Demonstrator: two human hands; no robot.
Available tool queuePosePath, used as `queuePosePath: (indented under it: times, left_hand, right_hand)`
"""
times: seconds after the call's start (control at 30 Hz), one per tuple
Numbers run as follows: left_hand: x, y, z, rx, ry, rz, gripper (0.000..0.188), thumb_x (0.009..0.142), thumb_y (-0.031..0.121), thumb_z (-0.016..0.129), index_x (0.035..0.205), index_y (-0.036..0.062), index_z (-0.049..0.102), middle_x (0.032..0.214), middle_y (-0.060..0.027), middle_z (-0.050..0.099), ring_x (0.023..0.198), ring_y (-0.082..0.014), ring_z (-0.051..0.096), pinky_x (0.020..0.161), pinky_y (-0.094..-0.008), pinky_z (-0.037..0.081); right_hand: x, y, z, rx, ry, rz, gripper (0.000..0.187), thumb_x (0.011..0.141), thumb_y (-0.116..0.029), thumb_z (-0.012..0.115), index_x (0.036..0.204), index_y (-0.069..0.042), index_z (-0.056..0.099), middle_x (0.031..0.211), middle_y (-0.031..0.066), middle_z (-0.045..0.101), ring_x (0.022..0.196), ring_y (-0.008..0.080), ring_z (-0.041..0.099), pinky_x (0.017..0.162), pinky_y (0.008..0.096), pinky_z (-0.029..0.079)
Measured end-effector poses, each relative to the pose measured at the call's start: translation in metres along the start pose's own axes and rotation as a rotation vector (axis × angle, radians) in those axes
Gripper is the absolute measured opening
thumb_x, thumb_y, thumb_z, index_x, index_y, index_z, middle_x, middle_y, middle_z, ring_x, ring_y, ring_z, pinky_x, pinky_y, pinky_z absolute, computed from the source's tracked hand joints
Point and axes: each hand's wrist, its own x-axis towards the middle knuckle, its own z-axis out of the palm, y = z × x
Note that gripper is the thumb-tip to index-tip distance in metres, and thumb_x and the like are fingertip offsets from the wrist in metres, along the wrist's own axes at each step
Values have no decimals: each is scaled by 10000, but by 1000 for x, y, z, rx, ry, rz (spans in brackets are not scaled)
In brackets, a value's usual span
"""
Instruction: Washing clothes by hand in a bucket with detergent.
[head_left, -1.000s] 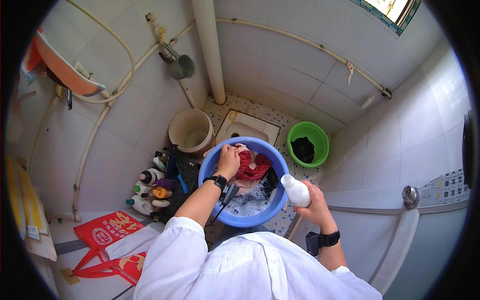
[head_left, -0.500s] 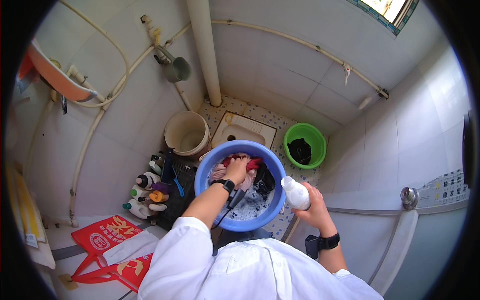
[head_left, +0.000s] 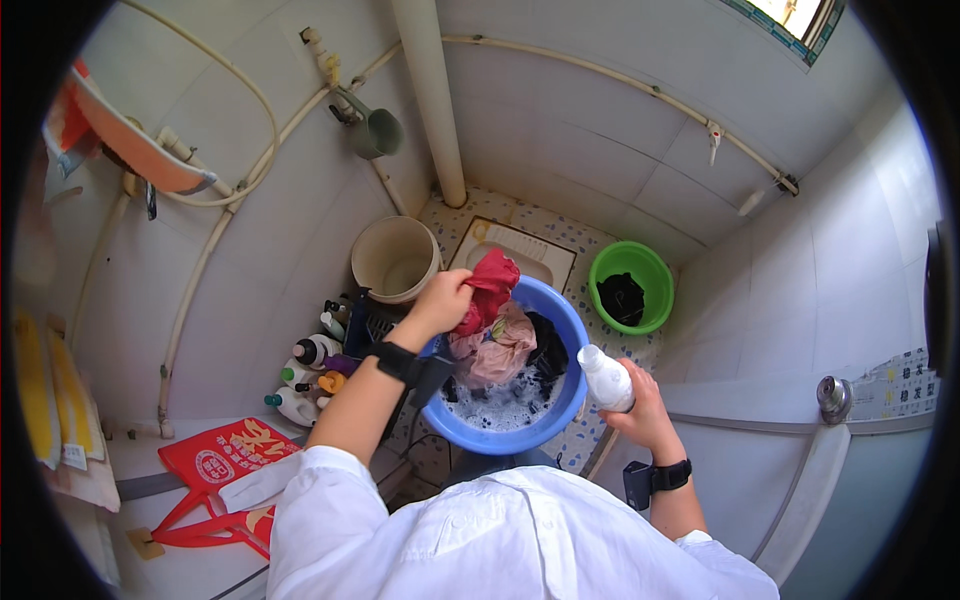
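The left hand (head_left: 443,302) has its fingers closed on the red cloth (head_left: 491,285), pinching its left edge and holding it up over the far left part of the blue basin (head_left: 500,443). The fingertips are partly lost in the folds, so the exact grip is hard to make out. Just below the red cloth is a pink cloth (head_left: 500,345), bunched up in the basin; whether the two are joined, I cannot tell. Dark cloth (head_left: 547,350) lies along the basin's right side, with white suds (head_left: 508,405) on the water nearest the person.

The right hand (head_left: 645,408) is wrapped round the white bottle (head_left: 606,381), which is tilted, its neck toward the basin and near the right rim.

Beyond the basin is the squat toilet (head_left: 535,262), set in the speckled floor (head_left: 487,203). A pale bucket (head_left: 395,258) stands to its left; to its right, a green tub (head_left: 661,290) holds black cloth (head_left: 621,299). More bottles (head_left: 315,350) are grouped left of the basin.
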Motion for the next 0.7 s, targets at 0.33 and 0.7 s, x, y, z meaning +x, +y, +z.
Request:
queuePosePath:
  times: [0.33,0.7]
  left_hand:
    - [-59,8,94,427,-12,350,166,662,112,536,804,30,512,855,-121,502,817,-280,483,743,-405,409]
    - [-57,-12,111,290,-336,-202,193,765,160,486,769,-8,579,816,-225,580,808,-344,575,727,-428,450]
  right_hand:
    - [-4,-3,-2,22,28,26,700,501,-118,714,1140,-63,435,1063,129,514,1007,312,460,881,383,333]
    - [-13,-8,-3,56,49,-3,683,501,-130,714,1126,-81,443,1004,115,527,958,304,475,845,385,335]
